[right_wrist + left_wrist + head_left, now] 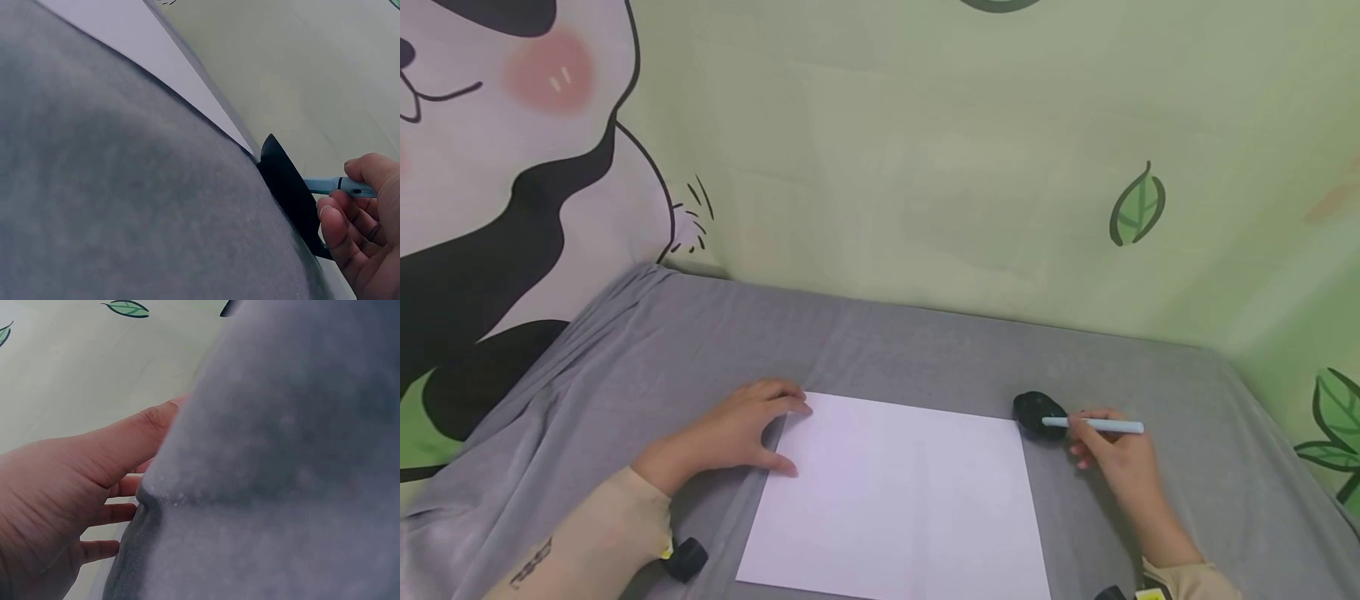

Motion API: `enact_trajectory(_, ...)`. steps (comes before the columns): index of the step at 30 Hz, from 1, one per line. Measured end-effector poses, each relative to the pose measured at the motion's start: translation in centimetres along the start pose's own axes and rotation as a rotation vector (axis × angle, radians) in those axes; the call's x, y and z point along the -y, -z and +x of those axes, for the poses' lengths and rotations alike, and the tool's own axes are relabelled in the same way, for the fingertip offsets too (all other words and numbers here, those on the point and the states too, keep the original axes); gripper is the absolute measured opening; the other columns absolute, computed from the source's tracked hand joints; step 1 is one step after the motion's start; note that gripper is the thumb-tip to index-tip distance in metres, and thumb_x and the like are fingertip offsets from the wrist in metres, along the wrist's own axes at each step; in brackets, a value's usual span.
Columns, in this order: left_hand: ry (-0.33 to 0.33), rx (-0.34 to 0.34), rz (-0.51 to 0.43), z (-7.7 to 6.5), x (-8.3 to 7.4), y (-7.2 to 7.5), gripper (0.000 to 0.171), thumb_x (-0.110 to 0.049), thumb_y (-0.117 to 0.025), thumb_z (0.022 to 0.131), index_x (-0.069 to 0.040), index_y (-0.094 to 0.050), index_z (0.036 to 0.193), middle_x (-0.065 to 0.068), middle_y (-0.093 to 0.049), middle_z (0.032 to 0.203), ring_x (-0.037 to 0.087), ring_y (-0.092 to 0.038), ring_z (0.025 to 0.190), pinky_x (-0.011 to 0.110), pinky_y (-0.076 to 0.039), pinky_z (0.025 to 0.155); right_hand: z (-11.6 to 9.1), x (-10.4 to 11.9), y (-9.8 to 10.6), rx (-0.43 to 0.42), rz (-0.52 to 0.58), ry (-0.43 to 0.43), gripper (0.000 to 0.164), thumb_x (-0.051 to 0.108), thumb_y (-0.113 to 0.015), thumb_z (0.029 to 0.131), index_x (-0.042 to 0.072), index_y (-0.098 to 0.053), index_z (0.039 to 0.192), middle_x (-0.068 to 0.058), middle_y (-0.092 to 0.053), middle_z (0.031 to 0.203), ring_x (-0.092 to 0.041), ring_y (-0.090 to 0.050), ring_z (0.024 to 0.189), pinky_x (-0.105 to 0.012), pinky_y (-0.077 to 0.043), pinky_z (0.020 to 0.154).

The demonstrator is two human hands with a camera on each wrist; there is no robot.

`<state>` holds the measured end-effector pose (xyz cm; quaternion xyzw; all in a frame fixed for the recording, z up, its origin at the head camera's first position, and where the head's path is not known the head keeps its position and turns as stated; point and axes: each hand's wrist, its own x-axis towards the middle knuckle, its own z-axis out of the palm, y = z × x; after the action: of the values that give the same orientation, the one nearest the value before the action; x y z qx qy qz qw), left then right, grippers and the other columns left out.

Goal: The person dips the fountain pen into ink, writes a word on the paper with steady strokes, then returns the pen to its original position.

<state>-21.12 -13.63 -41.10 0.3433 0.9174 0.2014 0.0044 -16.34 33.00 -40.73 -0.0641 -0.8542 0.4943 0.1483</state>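
A large blank white sheet of paper (895, 500) lies on the grey cloth in front of me. My left hand (736, 432) rests at its upper left corner, with thumb and fingertips spread over the edge. At the upper right corner sits a small, low black object (1034, 412), which looks like a shallow dish in the right wrist view. My right hand (1122, 467) pinches a light blue pen (1116, 426), held nearly level, its left end overlapping the black object. In the left wrist view the cloth hides the left fingertips.
Grey cloth (880, 342) covers the whole table, with folds at the left (587, 392). Behind it rises a pale green backdrop (925, 167) printed with a panda and leaves. Dark wrist devices (685, 560) show near both sleeves.
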Motion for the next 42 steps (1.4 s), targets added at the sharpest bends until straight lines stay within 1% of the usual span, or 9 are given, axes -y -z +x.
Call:
enact_trajectory(8,-0.002,0.0,0.0,-0.01,0.0,0.04,0.07,-0.047,-0.084,0.066,-0.012,-0.062,0.124,0.01,-0.055,0.133,0.032,-0.049,0.126,0.055,-0.038,0.104,0.03,-0.1,-0.07,-0.004,0.038,0.01,0.025,0.011,-0.064,0.091,-0.012,-0.06,0.101,0.014,-0.063,0.065,-0.002,-0.06,0.052,-0.025,-0.051,0.045)
enact_trajectory(13,-0.001,0.002,-0.003,0.01,0.03,0.0,0.071,-0.047,-0.083,0.066,-0.012,-0.061,0.124,0.01,-0.054,0.133,0.032,-0.049,0.126,0.054,-0.038,0.104,0.09,-0.11,0.01,-0.003,0.101,0.006,0.018,0.01,-0.063,0.092,-0.007,-0.059,0.095,0.012,-0.065,0.064,-0.004,-0.062,0.051,-0.025,-0.051,0.044)
enact_trajectory(17,0.002,0.002,-0.006,0.02,0.05,-0.05,0.07,-0.047,-0.084,0.066,-0.013,-0.061,0.124,0.01,-0.054,0.133,0.032,-0.048,0.127,0.055,-0.038,0.104,0.22,-0.21,0.08,-0.003,0.142,-0.013,0.016,0.009,-0.064,0.091,-0.005,-0.058,0.094,0.009,-0.067,0.064,-0.005,-0.063,0.051,-0.024,-0.051,0.044)
enact_trajectory(22,0.003,-0.001,-0.008,0.0,0.02,-0.04,0.07,-0.046,-0.084,0.066,-0.013,-0.061,0.123,0.01,-0.054,0.133,0.032,-0.049,0.126,0.055,-0.038,0.103,0.22,-0.16,0.01,-0.011,0.127,-0.03,0.017,0.01,-0.064,0.091,-0.005,-0.059,0.096,0.011,-0.066,0.064,-0.004,-0.063,0.052,-0.024,-0.051,0.045)
enact_trajectory(27,0.005,0.0,-0.013,-0.03,0.01,-0.04,0.07,-0.046,-0.084,0.066,-0.013,-0.061,0.124,0.01,-0.054,0.133,0.032,-0.048,0.126,0.055,-0.038,0.103,0.11,-0.03,-0.07,-0.005,0.065,-0.036,0.025,0.012,-0.063,0.093,-0.01,-0.059,0.102,0.014,-0.064,0.065,-0.002,-0.062,0.054,-0.024,-0.053,0.048)
enact_trajectory(31,0.009,0.004,-0.014,-0.01,0.03,-0.05,0.07,-0.046,-0.084,0.066,-0.013,-0.061,0.124,0.01,-0.054,0.133,0.032,-0.048,0.127,0.055,-0.038,0.104,0.1,-0.01,-0.1,0.004,0.028,-0.035,0.029,0.014,-0.063,0.093,-0.012,-0.059,0.106,0.015,-0.062,0.066,-0.001,-0.062,0.056,-0.024,-0.054,0.05)
enact_trajectory(35,0.007,0.005,-0.008,0.02,0.04,-0.04,0.07,-0.046,-0.084,0.066,-0.013,-0.061,0.124,0.009,-0.054,0.133,0.032,-0.048,0.126,0.055,-0.038,0.103,0.11,-0.07,-0.14,0.004,0.024,-0.034,0.029,0.014,-0.063,0.093,-0.012,-0.059,0.106,0.015,-0.062,0.067,-0.001,-0.062,0.055,-0.024,-0.054,0.05)
enact_trajectory(42,0.002,0.002,-0.004,-0.03,0.05,-0.07,0.07,-0.047,-0.084,0.067,-0.013,-0.061,0.124,0.01,-0.055,0.132,0.032,-0.049,0.126,0.055,-0.038,0.103,0.12,-0.28,-0.2,0.003,0.067,-0.027,0.024,0.011,-0.063,0.092,-0.011,-0.059,0.101,0.013,-0.063,0.066,-0.003,-0.062,0.053,-0.024,-0.052,0.047)
